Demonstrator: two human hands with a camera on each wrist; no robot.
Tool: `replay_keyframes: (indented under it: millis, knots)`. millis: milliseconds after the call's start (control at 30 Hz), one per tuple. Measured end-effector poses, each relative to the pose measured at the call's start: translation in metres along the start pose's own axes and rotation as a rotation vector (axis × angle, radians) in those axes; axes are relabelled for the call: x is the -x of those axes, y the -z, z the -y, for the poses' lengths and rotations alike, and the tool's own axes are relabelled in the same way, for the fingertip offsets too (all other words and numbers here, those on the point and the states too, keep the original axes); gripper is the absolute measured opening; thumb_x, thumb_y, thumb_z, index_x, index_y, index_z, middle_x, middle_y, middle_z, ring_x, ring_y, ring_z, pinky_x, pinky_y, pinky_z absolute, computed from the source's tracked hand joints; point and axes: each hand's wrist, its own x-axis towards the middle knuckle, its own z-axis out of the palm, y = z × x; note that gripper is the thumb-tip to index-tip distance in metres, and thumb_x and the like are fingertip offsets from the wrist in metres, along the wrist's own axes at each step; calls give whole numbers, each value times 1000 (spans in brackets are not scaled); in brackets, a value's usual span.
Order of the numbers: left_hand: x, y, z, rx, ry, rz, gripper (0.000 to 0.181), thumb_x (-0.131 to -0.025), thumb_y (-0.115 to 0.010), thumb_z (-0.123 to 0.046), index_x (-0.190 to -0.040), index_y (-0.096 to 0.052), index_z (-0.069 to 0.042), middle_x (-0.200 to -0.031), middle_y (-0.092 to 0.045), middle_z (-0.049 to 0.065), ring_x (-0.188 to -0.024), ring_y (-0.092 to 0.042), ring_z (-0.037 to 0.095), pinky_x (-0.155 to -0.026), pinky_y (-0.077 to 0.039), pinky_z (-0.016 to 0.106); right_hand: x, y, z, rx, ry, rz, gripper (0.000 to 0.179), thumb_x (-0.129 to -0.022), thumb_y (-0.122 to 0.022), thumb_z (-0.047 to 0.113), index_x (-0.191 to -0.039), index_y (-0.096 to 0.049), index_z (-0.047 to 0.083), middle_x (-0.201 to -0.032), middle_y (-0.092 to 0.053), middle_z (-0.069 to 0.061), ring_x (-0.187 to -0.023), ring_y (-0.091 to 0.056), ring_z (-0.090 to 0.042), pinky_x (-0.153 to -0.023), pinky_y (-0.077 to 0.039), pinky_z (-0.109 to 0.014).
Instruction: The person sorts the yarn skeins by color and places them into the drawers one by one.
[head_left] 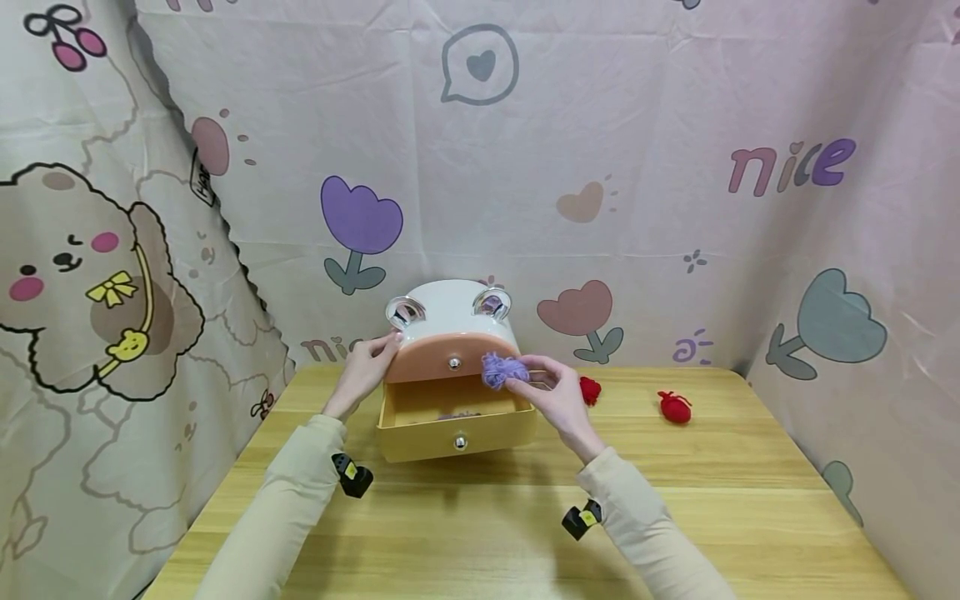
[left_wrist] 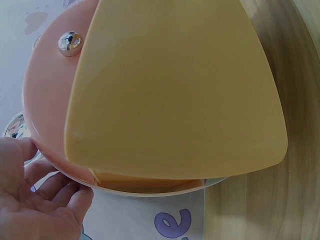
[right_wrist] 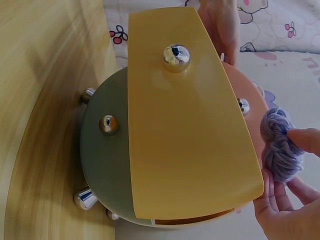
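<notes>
A small drawer cabinet with a white top and two shiny ring-like ears stands on the table. Its yellow drawer is pulled out, and a bit of purple yarn shows inside. Above that, the pink-orange drawer is closed. My left hand holds the cabinet's left side, by the ear, with thumb and curled fingers. Between the thumb and fingers of my right hand is a purple yarn bundle, tied at its middle. It hangs at the right of the upper drawer, above the open one.
Two red yarn bundles lie on the wooden table: one just behind my right hand, another farther right. Below the yellow drawer is a green drawer front with a round knob. A patterned cloth hangs behind.
</notes>
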Motion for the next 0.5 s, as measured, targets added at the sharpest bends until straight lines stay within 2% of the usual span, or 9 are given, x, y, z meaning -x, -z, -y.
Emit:
replay_keyframes:
  millis: [500]
  knots:
    - [0, -1, 1, 6, 4, -2, 59, -107, -43, -44, -151, -42, -4, -159, -39, 15, -148, -37, 39, -121, -33, 55, 1, 3, -3, -28, 6, -28, 38, -85, -78, 5, -120, -66, -7, -122, -68, -25, -92, -69, -16, -80, -58, -18]
